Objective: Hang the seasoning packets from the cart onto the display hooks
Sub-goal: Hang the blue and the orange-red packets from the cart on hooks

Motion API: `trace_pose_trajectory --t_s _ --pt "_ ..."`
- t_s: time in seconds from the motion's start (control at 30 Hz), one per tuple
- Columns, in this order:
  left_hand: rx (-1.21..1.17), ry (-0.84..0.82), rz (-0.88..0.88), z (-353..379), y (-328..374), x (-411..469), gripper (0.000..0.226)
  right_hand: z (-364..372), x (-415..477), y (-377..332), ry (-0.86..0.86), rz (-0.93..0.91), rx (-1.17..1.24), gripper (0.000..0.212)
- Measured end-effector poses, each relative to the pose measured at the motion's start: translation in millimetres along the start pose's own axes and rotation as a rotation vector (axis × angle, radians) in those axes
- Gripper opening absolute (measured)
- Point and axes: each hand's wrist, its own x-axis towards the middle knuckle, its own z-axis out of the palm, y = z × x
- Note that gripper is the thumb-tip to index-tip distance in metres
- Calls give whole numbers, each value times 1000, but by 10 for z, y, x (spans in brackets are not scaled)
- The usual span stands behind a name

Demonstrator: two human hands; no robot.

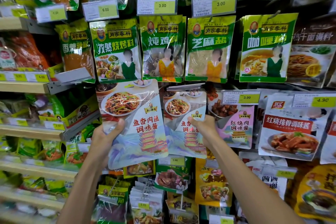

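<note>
My left hand (105, 138) grips a fish-flavoured pork sauce packet (134, 123) by its left edge, thumb on the front, holding it up before the display wall. Its top sits just under the green packets above. My right hand (205, 125) pinches an identical packet (183, 114) that hangs on the display beside it, thumb on its front. A hook with a flipped-up label holder (185, 87) juts out just above that hanging packet. The cart is out of view.
Green seasoning packets (163, 47) hang in a row above, with price tags (157, 5) over them. Pink braised pork packets (234, 123) and white rib sauce packets (291, 127) hang to the right. Shelves (23, 87) with goods run along the left. More packets hang below.
</note>
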Motion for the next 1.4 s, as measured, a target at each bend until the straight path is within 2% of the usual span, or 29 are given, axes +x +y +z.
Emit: trace_pose_trajectory --t_s 0.07,0.27,0.43,0.53,0.63,0.7,0.83,0.9,1.0,1.1,1.4 --pt "-11 -14 -11 14 -30 -8 23 37 63 -3 19 33 -17 26" --pt "-39 -97 -33 20 -137 -88 20 85 270 -26 37 67 -61 35" --pt "55 -184 -49 73 -246 -130 27 26 262 -5 8 32 -76 34" --pt "73 -227 -86 145 -381 -112 27 -66 42 16 42 -107 -228 30" --pt "54 -308 -116 299 -520 -75 46 -210 -278 57 170 -321 -392 29" --pt "75 -332 -112 453 -567 -44 42 -333 -497 28 227 -514 -420 25" --pt "60 -362 -136 779 -628 104 26 -636 -634 -270 466 -971 -574 22" --pt "28 -389 -161 919 -648 206 30 -788 -545 -426 550 -1095 -691 22" --pt "-9 -402 -197 1067 -708 348 36 -978 -372 -521 582 -1131 -902 30" --pt "-73 -385 -260 1156 -786 455 28 -1117 -231 -507 568 -1107 -1056 35" --pt "-118 -340 -318 1301 -923 583 26 -1231 -70 -440 551 -1147 -1145 44"
